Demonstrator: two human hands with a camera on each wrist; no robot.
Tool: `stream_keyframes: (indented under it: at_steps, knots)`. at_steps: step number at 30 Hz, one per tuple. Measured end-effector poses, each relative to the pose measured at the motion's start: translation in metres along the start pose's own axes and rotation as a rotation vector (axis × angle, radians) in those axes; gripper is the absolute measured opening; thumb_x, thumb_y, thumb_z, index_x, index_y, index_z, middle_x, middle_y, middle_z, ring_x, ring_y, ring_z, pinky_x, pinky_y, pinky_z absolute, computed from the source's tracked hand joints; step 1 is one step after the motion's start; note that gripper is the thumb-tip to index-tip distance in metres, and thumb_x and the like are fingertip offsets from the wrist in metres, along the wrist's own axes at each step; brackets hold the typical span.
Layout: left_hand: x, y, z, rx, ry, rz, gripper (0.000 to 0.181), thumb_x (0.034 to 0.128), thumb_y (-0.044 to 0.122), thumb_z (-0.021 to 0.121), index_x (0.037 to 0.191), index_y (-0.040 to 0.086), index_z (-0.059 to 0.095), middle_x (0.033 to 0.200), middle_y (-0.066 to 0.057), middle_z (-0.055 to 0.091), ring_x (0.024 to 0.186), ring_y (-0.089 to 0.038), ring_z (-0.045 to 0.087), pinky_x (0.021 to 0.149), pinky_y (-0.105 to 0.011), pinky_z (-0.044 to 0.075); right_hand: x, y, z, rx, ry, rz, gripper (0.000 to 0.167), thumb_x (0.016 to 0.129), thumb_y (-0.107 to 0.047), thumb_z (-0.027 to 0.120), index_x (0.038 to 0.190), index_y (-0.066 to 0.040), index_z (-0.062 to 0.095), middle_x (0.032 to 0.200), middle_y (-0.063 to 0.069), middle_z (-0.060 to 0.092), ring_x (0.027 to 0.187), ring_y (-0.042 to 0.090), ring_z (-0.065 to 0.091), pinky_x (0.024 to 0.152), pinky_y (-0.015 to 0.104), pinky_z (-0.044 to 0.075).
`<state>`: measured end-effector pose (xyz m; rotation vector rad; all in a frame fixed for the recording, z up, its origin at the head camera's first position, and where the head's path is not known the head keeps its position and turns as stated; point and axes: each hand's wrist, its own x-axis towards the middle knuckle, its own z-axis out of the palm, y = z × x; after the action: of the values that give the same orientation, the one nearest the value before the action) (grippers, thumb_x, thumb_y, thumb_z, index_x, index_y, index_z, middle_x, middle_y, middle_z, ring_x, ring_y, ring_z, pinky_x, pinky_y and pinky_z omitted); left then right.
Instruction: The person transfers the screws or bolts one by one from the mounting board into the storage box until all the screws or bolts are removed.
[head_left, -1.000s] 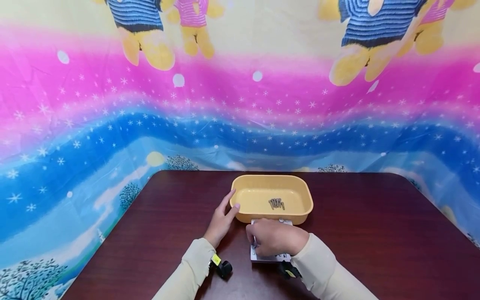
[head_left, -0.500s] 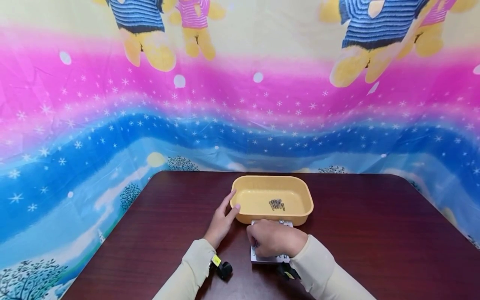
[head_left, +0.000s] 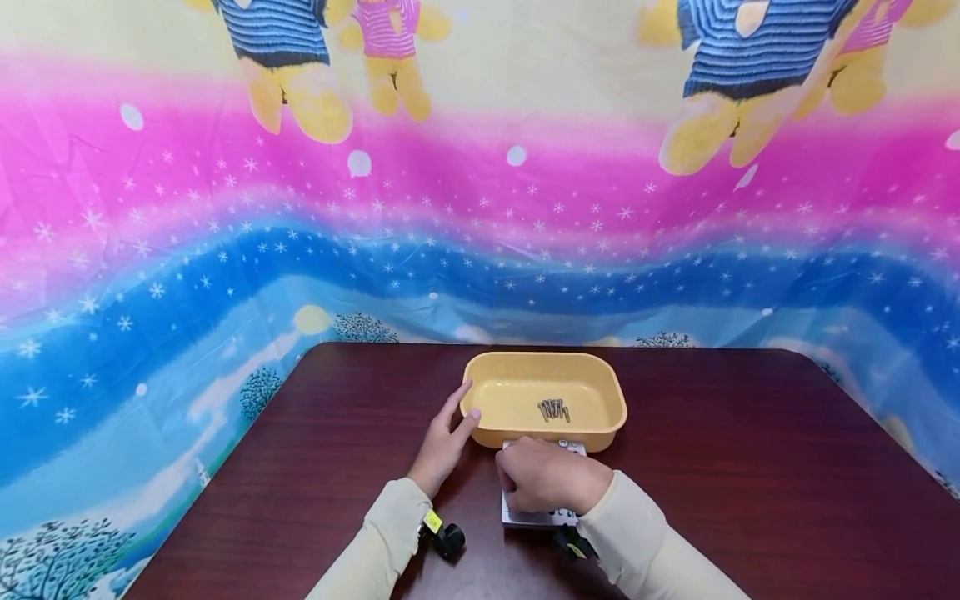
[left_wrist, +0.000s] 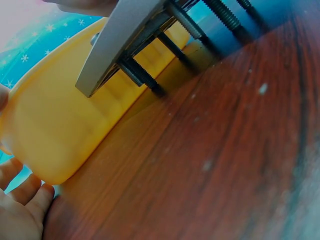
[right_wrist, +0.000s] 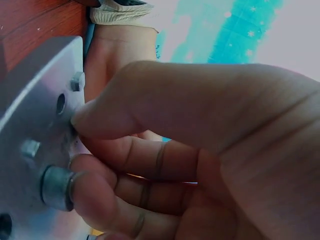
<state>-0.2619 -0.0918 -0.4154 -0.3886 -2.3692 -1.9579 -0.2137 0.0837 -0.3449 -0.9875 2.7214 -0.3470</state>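
Observation:
My left hand [head_left: 441, 446] rests against the left end of a yellow plastic basin [head_left: 480, 437], thumb and forefinger touching its rim. Several loose bolts [head_left: 553, 409] lie on the basin floor. In front of the basin stands a grey metal plate [head_left: 517, 518], raised off the table on bolts [left_wrist: 135, 72] whose threaded ends stick out beneath. My right hand [head_left: 551, 475] is over the plate, fingers curled. In the right wrist view, thumb and forefinger pinch at the plate's surface, on what seems a bolt mostly hidden by them. Beside them are a round-headed bolt [right_wrist: 57, 187] and hex-headed bolts [right_wrist: 31, 148].
The dark reddish wooden table [head_left: 750, 467] extends to both sides. A patterned cloth backdrop [head_left: 517, 217] hangs behind it. A small black camera [head_left: 450, 540] sits on the left wrist, another [head_left: 574, 542] on the right. Open holes [right_wrist: 61, 104] show in the plate.
My right hand has turned slightly at the plate and its fingers have curled a little more. The left hand, basin and loose bolts stay where they were.

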Motion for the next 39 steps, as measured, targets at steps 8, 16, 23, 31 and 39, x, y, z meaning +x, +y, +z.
stream_keyframes:
  at_steps: [8,16,23,31,39]
  knots:
    - [-0.0002,0.0014,0.0001,-0.011,0.000,-0.006,0.056,0.0988,0.030,0.056,0.151,0.020,0.036,0.156,-0.006,0.030,0.142,-0.028,0.026,0.113,-0.049,0.025,0.0011,0.0011,0.0015,-0.023,0.003,-0.003,0.023,0.072,-0.004,0.068,0.059,-0.017,0.053,0.050,-0.010,0.043,0.043,0.004,0.039,0.040,0.019,0.031]
    - [-0.0003,0.0017,0.0000,-0.003,0.004,-0.007,0.055,0.0986,0.031,0.056,0.150,0.023,0.037,0.155,-0.005,0.031,0.142,-0.027,0.027,0.113,-0.048,0.025,0.0013,0.0015,0.0017,-0.014,0.011,-0.010,0.021,0.070,-0.005,0.068,0.059,-0.016,0.054,0.050,-0.010,0.044,0.043,0.004,0.039,0.041,0.020,0.032]
    - [-0.0008,0.0019,0.0003,-0.002,0.007,-0.005,0.054,0.0987,0.030,0.056,0.149,0.024,0.037,0.155,-0.005,0.032,0.142,-0.027,0.028,0.113,-0.047,0.025,0.0009,0.0015,0.0024,0.014,0.023,-0.015,0.018,0.071,-0.005,0.068,0.062,-0.016,0.056,0.054,-0.010,0.048,0.047,0.004,0.045,0.043,0.020,0.037]
    - [-0.0008,0.0028,0.0003,0.003,0.012,-0.002,0.055,0.0992,0.028,0.055,0.150,0.019,0.037,0.155,-0.004,0.032,0.141,-0.024,0.028,0.114,-0.045,0.025,0.0019,0.0023,0.0021,0.007,0.044,-0.034,0.018,0.070,-0.006,0.069,0.062,-0.017,0.056,0.055,-0.011,0.050,0.048,0.003,0.046,0.045,0.020,0.039]
    - [-0.0009,0.0011,0.0002,0.003,0.009,-0.004,0.056,0.0988,0.030,0.056,0.150,0.018,0.036,0.155,-0.004,0.032,0.142,-0.024,0.027,0.114,-0.047,0.025,0.0017,0.0022,0.0020,0.020,0.042,-0.036,0.029,0.072,-0.007,0.068,0.053,-0.018,0.049,0.045,-0.011,0.038,0.039,0.004,0.037,0.039,0.020,0.029]
